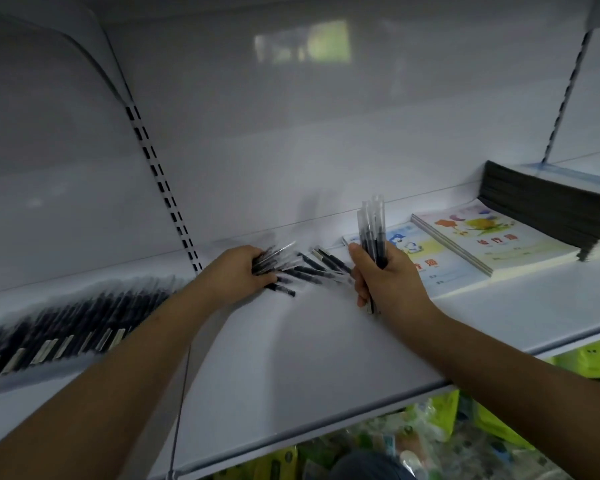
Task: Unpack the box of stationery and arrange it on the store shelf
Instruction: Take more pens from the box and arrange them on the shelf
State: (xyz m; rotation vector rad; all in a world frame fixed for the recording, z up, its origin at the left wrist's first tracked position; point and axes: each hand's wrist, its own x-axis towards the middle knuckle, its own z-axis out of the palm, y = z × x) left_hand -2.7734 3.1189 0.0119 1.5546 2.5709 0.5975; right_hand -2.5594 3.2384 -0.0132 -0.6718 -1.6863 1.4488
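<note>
Head view: I am looking forward and down at a white shelf [326, 341], with both my arms reaching out over it.
Left hand: my left hand [234, 271] is lying on the shelf, its fingers [262, 268] curling round a loose heap of black pens [302, 268] and gripping those nearest the palm.
Loose pens: they are fanning out on the shelf between my two hands, some touching my left fingers, the rest lying crosswise just beside them; motion is blurring them.
Right hand: my right hand [387, 275] is clenching an upright bundle of pens [373, 230], fingers and thumb wrapping round the lower half while the clear caps are standing up above my fist.
Arranged row: a long row of dark pens [73, 323] is lying side by side on the left part of the shelf, well apart from my right hand; it is too blurred for me to count.
Notebooks: two flat exercise books with cartoon covers [471, 244] are lying just right of my right hand, edges overlapping.
Dark stack: a pile of dark-edged books [548, 209] is sitting at the far right, against the colourful ones.
Below: green and yellow packets [492, 424] are showing under the shelf edge.
</note>
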